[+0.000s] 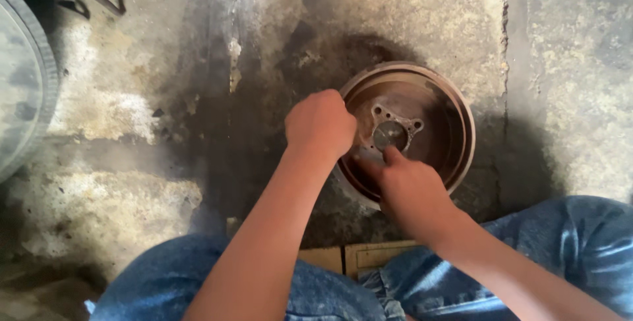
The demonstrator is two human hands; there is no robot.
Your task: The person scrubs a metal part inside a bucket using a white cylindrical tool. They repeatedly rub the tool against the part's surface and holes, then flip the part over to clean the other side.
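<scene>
Grey rubber of a tyre (23, 77) curves along the far left edge, on a stained concrete floor (132, 116). Right of centre, the left hand (320, 125) is curled into a fist at the left rim of a rusty brown brake drum (455, 123) lying open side up; whether it grips anything I cannot tell. The right hand (412, 186) reaches in from the near side, forefinger pressed beside the hub cap (390, 134).

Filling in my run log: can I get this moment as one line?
left hand: fist on brake drum rim | right hand: finger at hub | floor: stained concrete
</scene>
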